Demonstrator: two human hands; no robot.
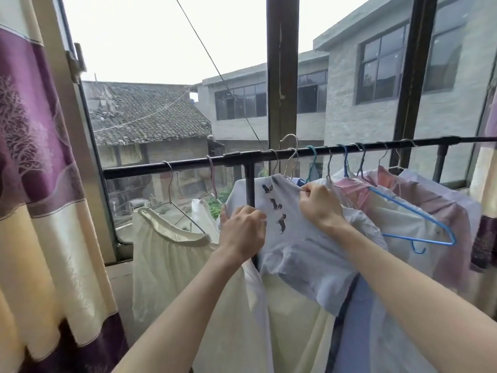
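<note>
A pale lilac cotton-looking shirt printed with small dark animal figures hangs between both hands, on a thin silver wire hanger hooked over the round black metal rail just above them. The left hand grips the shirt's shoulder edge, knuckles up, its fingertips buried in the soft, creased cloth. The right hand pinches the neckline where the hanger's wire enters; the hanger's shoulders are hidden inside the fabric. Left of the left hand a cream gathered skirt with a satin-like waistband droops from another wire hanger. Right of the right hand a blue coated-wire hanger lies slanted on a white garment, hook pointing down, its upper end lost among crowded pink and white clothes. Both forearms cover the shirt's lower part, and its hem cannot be made out. Far left of the left hand hangs a glossy purple and cream curtain, cut off by the edge.
</note>
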